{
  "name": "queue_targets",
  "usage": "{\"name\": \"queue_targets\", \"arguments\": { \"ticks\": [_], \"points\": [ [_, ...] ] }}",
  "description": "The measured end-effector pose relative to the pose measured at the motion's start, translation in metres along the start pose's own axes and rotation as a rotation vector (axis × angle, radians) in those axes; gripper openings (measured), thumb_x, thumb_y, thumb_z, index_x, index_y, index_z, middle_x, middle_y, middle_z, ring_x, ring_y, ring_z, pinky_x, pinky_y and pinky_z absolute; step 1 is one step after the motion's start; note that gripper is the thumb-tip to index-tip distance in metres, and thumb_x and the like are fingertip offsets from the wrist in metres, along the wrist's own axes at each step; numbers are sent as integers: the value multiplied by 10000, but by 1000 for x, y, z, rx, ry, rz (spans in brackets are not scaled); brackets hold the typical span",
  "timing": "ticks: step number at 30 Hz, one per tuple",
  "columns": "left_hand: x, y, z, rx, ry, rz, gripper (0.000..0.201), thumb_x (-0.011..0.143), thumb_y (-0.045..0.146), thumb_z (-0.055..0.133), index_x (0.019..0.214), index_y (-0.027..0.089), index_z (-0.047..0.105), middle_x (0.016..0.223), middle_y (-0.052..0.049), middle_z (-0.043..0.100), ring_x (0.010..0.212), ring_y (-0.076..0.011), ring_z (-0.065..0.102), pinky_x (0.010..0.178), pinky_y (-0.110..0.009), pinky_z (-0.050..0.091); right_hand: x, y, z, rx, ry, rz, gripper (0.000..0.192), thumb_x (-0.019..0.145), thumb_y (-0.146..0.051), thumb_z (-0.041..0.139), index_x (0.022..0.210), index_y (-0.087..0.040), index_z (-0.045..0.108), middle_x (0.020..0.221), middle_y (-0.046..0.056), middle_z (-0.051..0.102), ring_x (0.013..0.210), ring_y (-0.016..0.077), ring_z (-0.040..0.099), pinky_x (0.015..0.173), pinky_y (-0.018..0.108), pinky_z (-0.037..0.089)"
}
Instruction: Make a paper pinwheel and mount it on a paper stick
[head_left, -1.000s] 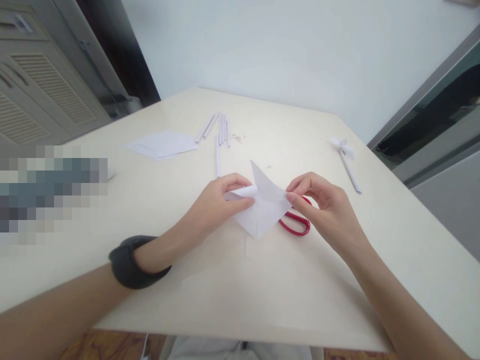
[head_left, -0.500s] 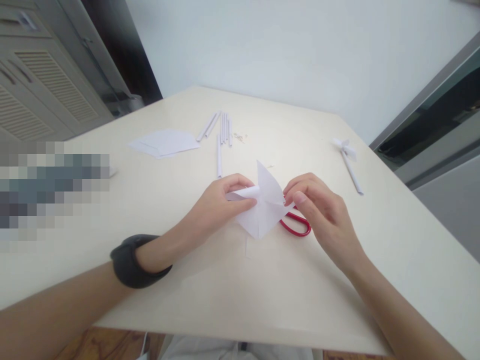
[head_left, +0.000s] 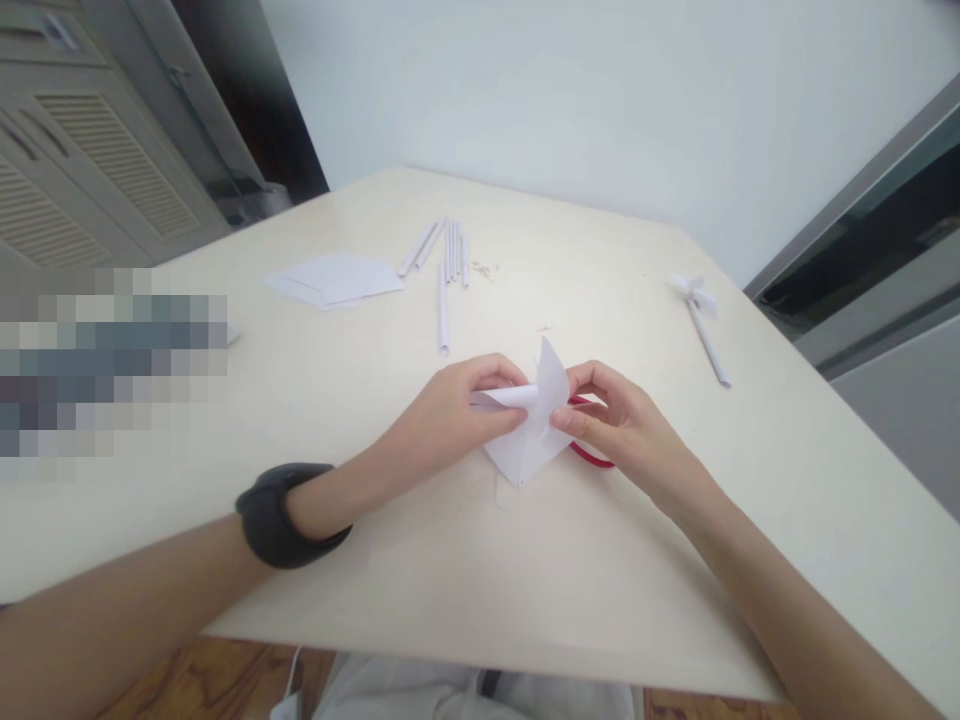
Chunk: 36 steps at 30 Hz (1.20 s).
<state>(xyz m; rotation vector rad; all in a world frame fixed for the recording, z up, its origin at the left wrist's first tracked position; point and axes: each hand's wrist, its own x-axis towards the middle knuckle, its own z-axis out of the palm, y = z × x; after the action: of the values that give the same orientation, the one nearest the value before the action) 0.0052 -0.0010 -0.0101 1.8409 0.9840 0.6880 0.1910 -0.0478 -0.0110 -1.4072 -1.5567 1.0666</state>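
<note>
Over the middle of the table, both hands hold a white paper pinwheel (head_left: pixel 525 452) with curved, folded blades. My left hand (head_left: pixel 469 405) is closed on its left side, a curled blade pinched between thumb and fingers. On the right edge my right hand (head_left: pixel 626 420) pinches another blade, with the thumb in front and fingers behind. Beneath the right hand, red-handled scissors (head_left: pixel 594 458) show only part of their handles. A narrow paper strip (head_left: pixel 496 490) lies just below the pinwheel.
White paper sheets (head_left: pixel 345 280) lie at back left, beside several rolled paper tubes (head_left: pixel 454 250) and one nearer tube (head_left: pixel 443 310). Small thin bits (head_left: pixel 484 270) are scattered near them. A pinwheel on a paper stick (head_left: pixel 705 335) rests at right. A blurred patch covers the left.
My right hand has shifted its fingers inward and now pinches the right blade, folding it toward the middle. The left hand keeps its hold. The view has tilted slightly.
</note>
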Motion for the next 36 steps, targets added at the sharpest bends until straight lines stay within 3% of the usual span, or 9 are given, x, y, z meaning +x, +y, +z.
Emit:
{"name": "queue_targets", "arguments": {
  "ticks": [10,15,19,24,29,36],
  "points": [
    [-3,-4,5,-34,-27,66,132,752,178,541,869,220,586,907,25,664,865,-174,611,681,-247,431,3,6,0,-44,9,13,224,785,-393,616,904,-224,530,915,0,576,788,144,570,660,264,437],
    [-3,-3,5,-49,-30,45,126,761,182,541,873,221,583,940,20,661,913,-185,609,700,-249,437,3,6,-1,-49,-11,53,253,769,-432,626,907,-236,544,864,-12,577,730,136,534,529,223,374],
    [-2,-2,5,-97,-27,9,129,749,204,570,876,214,588,933,15,651,895,-192,606,689,-251,435,1,1,-6,64,-16,25,239,781,-398,633,931,-234,545,959,7,593,799,147,553,583,233,402],
    [0,-4,1,-196,-5,-99,160,729,255,612,880,205,593,869,13,625,796,-176,584,654,-253,408,0,-4,-17,301,-21,-31,271,913,-433,415,945,-222,581,929,38,605,868,165,566,731,287,428],
    [0,-7,0,-308,-84,-140,185,740,292,628,897,206,583,873,11,619,813,-173,573,665,-255,399,0,-6,-21,418,-139,23,156,879,-308,538,1013,-234,567,922,23,605,791,131,543,674,258,410],
    [-1,-5,1,-190,-77,-74,149,759,244,602,904,219,578,891,21,621,820,-164,572,679,-252,404,-1,-3,-17,384,-197,41,225,823,-308,620,1032,-254,559,895,10,591,736,118,545,583,231,399]
  ]
}}
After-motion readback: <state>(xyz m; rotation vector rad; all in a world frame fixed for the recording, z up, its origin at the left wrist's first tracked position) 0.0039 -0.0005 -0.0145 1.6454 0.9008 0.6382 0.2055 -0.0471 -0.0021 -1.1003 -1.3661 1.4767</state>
